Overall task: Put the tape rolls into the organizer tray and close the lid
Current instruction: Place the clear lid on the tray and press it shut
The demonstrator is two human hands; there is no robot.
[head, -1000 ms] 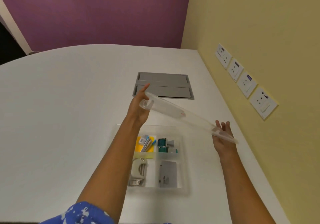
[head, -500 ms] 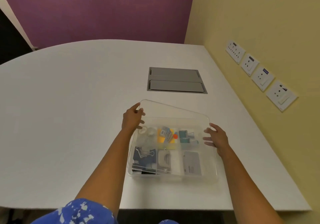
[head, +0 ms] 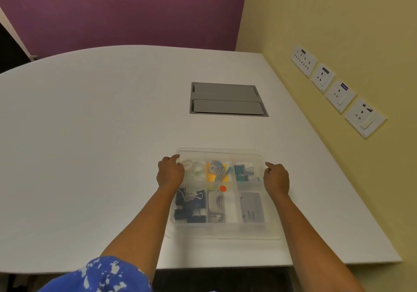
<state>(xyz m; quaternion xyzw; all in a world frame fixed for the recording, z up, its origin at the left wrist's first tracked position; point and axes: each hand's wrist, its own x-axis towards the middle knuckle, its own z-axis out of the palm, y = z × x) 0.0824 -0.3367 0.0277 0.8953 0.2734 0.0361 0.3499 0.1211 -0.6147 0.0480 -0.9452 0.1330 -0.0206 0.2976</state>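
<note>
Your left hand (head: 170, 174) and your right hand (head: 276, 178) each hold a side edge of the clear plastic lid (head: 220, 152), with bent fingers, on the far half. The lid lies on the clear plastic organizer tray (head: 225, 233). The see-through tape rolls (head: 193, 170) sit inside, in the far left box, just beside your left hand.

Here is what could go wrong. You cannot tell from here if the lid has shut all the way round. Both your hands are on the far half, so the near edge may stay up if you only push there. The big blue binder clips (head: 191, 203) in the near left box stand tall, and they may hold the lid up on that side. If you push hard on one side, the lid may tip or pop off the other side. The tray is near the near edge of the table, so a pull toward you may slide it close to the drop.

The tray sits on a smooth white table (head: 90, 133) with a round far left side. A flat grey hatch with two flaps (head: 228, 99) is set into the table, beyond the tray and well apart from it. A purple wall (head: 124, 9) is at the far end. A yellow wall (head: 338, 20) is on the right, with four white socket plates (head: 339, 95) in a row.
</note>
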